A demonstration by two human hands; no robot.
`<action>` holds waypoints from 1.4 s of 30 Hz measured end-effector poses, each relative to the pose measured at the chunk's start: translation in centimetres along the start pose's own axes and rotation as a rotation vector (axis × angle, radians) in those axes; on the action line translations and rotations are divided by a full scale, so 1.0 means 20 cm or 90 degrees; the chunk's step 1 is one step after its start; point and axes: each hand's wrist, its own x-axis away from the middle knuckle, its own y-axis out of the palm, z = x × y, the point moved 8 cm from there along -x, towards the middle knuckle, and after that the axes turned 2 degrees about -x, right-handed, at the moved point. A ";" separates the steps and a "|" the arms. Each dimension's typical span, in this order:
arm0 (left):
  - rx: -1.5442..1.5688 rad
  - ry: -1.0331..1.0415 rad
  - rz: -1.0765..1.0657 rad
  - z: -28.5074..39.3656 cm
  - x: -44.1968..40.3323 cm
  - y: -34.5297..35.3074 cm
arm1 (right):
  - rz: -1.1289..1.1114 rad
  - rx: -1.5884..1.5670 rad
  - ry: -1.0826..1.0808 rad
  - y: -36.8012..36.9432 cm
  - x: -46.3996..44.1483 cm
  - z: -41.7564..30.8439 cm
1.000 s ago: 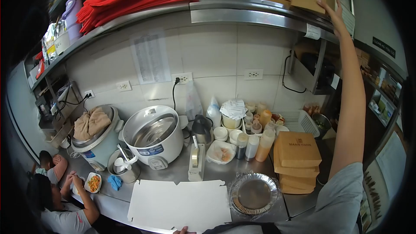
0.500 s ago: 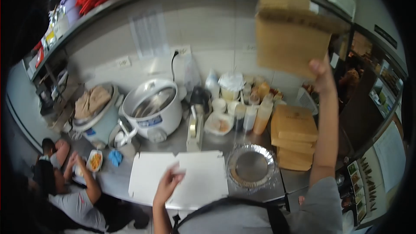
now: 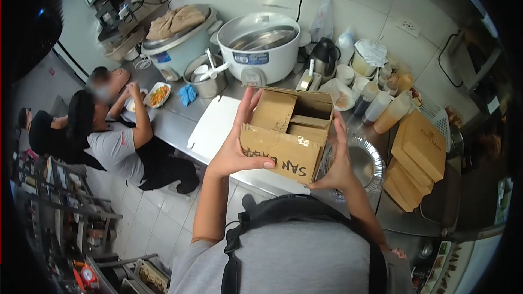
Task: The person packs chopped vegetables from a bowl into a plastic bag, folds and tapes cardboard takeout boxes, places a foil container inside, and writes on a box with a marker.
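Brown cardboard is making up the cardboard box [image 3: 286, 141], worn and creased, top partly open, inner flaps crossing a dark gap. Black marker lettering is running along its near side; glossy clear tape is catching light near that side's upper edge. Box is sitting in midair between both hands, tilting a bit, above the near part of the counter [image 3: 182, 121]. Left hand [image 3: 235, 149] is gripping its left side, thumb lying across the lettered face; right hand [image 3: 339, 166] is holding the right side, thumb at the lower corner. Both hands are spreading fairly wide around the box.

Behind and below, a white sheet [image 3: 210, 125] is lying on the counter, its middle being covered by box and hands. Round foil tray [image 3: 375, 158] is showing right of it, partly hidden by the right hand. Flat brown boxes [image 3: 422, 144] are stacking up further right. Beyond, a tape dispenser [image 3: 308, 80] is peeking over the box, lower part blocked. Squeeze bottles [image 3: 377, 108] are standing right of it; a white cooker [image 3: 257, 54] is standing farther back, a blue cloth [image 3: 187, 95] lying to its left. Another person [image 3: 122, 144] is leaning at the counter on the left by a food tray [image 3: 158, 96].

Box's inside is staying too dark to read, far side and underside are hiding, and part of the lettering is being covered by the left thumb. Frame edges are going black.
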 end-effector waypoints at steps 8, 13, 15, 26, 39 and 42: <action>-0.150 -0.015 -0.030 -0.04 0.18 -0.03 | -0.032 -0.114 -0.002 0.08 0.02 -0.01; -0.057 -0.113 0.062 -0.13 0.28 -0.01 | -0.057 -0.156 0.029 0.10 0.04 0.02; -0.020 -0.102 0.115 -0.10 0.29 0.00 | -0.070 -0.154 0.031 0.11 0.04 0.02; -0.026 -0.116 0.189 -0.09 0.45 0.00 | -0.068 -0.225 0.097 0.18 0.11 0.05; -0.286 0.049 0.335 0.02 0.44 0.06 | -0.099 -0.419 0.291 0.23 0.16 0.25; -0.437 0.116 0.357 0.02 0.46 0.10 | -0.189 -0.288 0.408 0.28 0.23 0.32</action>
